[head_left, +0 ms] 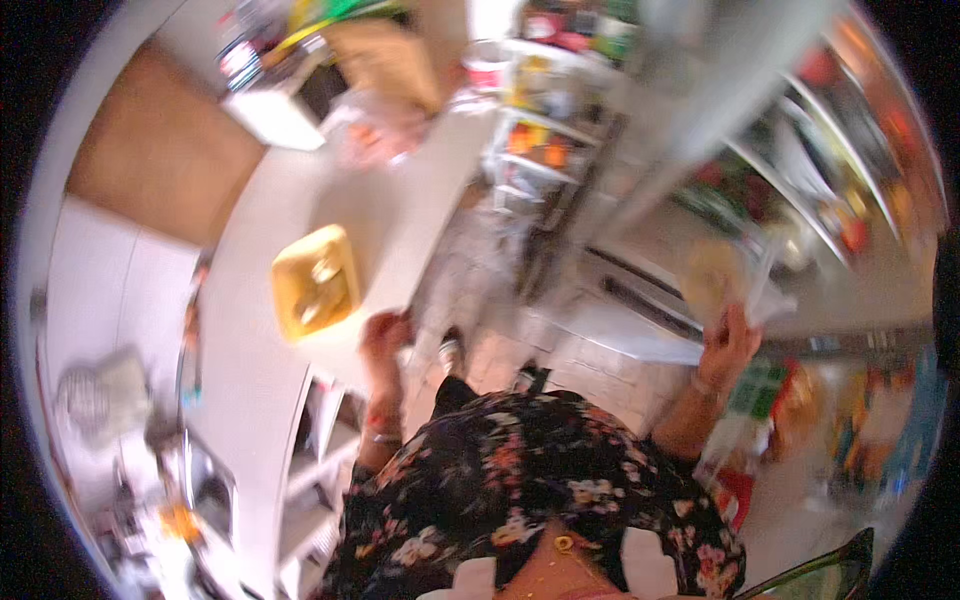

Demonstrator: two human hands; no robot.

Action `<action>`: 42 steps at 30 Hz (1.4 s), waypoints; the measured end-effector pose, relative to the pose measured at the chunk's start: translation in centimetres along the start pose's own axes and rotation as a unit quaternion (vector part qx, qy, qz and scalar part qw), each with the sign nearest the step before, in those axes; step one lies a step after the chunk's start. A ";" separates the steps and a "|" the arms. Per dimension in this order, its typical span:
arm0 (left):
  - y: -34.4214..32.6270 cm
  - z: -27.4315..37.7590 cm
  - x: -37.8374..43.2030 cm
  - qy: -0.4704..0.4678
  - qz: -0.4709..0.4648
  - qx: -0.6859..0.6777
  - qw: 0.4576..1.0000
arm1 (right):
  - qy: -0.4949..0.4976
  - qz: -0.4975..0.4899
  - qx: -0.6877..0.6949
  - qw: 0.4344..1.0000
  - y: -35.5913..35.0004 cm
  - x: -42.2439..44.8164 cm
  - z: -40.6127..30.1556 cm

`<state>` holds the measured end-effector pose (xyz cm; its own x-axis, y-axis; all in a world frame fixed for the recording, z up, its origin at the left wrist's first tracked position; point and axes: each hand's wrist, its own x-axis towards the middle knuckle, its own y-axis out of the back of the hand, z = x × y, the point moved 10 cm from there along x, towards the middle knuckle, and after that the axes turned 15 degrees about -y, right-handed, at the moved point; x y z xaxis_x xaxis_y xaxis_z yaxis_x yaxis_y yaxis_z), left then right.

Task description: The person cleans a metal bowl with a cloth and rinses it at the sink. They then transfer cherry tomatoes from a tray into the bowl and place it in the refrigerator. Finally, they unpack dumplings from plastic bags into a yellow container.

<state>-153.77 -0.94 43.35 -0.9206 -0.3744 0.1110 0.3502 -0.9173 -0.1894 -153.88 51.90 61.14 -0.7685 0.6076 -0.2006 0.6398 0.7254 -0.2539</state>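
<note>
A yellow plastic tub [316, 283] with pale pieces in it stands on a light counter [262, 367] to the left. Just to the tub's right, my left hand [386, 334] hovers by the counter's edge, fingers curled; blur hides whether anything is in them. On the right my right hand [727, 345] is raised, gripping a clear plastic bag [716, 274] with something pale yellow inside. Beyond that hand is an open refrigerator [787, 217], its shelves filled with blurred food.
A refrigerator door with racks of containers [536, 142] hangs open ahead. A clear plastic bag with orange-pink contents [375, 135] and a brown paper bag [390, 60] lie at the counter's far end. A sink [210, 480] is at lower left.
</note>
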 end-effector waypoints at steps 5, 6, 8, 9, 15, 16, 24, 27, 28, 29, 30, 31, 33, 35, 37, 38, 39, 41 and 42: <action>-11.5 10.7 -0.7 -0.153 -0.251 0.102 0.950 | -0.207 -0.299 -0.192 0.912 -12.5 -7.1 14.3; -12.0 11.2 -1.0 -0.137 -0.282 0.098 0.945 | -0.233 -0.350 -0.257 0.870 -15.1 -8.8 17.3; -11.2 10.7 -1.3 -0.108 -0.313 0.128 0.935 | -0.081 -0.461 -0.359 0.808 -21.2 -13.2 19.6; -10.0 10.0 -1.1 -0.099 -0.313 0.161 0.931 | -0.053 -0.546 -0.459 0.699 -23.4 -15.7 21.6; 3.1 4.2 -0.8 0.027 -0.193 0.216 0.957 | -0.115 -0.714 -0.465 0.511 -33.7 -21.0 25.9; 5.5 2.9 -1.1 0.088 -0.200 0.239 0.946 | -0.101 -0.725 -0.462 0.501 -36.3 -21.0 26.1; 26.8 8.8 1.4 0.078 0.246 0.061 0.964 | 0.167 -0.630 -0.349 0.673 -61.6 -16.3 28.8; 32.4 11.9 3.4 -0.001 0.318 0.197 0.927 | 0.005 -0.551 -0.387 0.739 -70.9 -10.3 37.5; 34.5 11.4 3.2 0.043 0.372 0.220 0.901 | -0.053 -0.527 -0.380 0.759 -73.6 -8.2 40.4; 35.4 12.2 3.8 -0.022 0.410 0.237 0.881 | 0.009 -0.462 -0.427 0.777 -76.9 -5.9 42.2; 36.8 11.6 3.5 0.009 0.447 0.228 0.865 | 0.091 -0.404 -0.479 0.774 -78.9 -3.9 43.5; 37.3 11.3 3.4 0.023 0.464 0.233 0.855 | 0.165 -0.334 -0.530 0.762 -80.9 -2.1 44.6; 38.6 11.5 4.6 -0.009 0.457 0.302 0.837 | 0.164 -0.239 -0.616 0.732 -82.6 2.3 48.2; 40.2 10.1 4.3 0.000 0.504 0.250 0.827 | 0.083 -0.191 -0.615 0.760 -82.6 6.2 51.2; 41.0 9.0 4.5 0.004 0.508 0.240 0.827 | 0.082 -0.113 -0.581 0.801 -82.5 8.9 52.0; 41.1 8.8 4.4 0.005 0.510 0.240 0.826 | -0.005 -0.198 -0.599 0.776 -82.4 10.4 54.2; 41.4 8.3 4.5 0.008 0.512 0.239 0.825 | -0.070 -0.224 -0.608 0.759 -82.5 11.0 56.1; 41.8 7.3 4.8 0.017 0.518 0.229 0.824 | -0.129 -0.279 -0.491 0.815 -83.4 11.4 57.0; 42.0 6.8 5.0 0.022 0.516 0.232 0.824 | -0.150 -0.276 -0.430 0.847 -83.3 11.6 56.6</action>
<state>-142.46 -42.28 42.60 -0.0934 -0.9919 0.0867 0.9697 -0.0709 0.2336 -216.60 -19.76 26.43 -0.8379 0.0837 -0.5394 -0.1460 0.9179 0.3691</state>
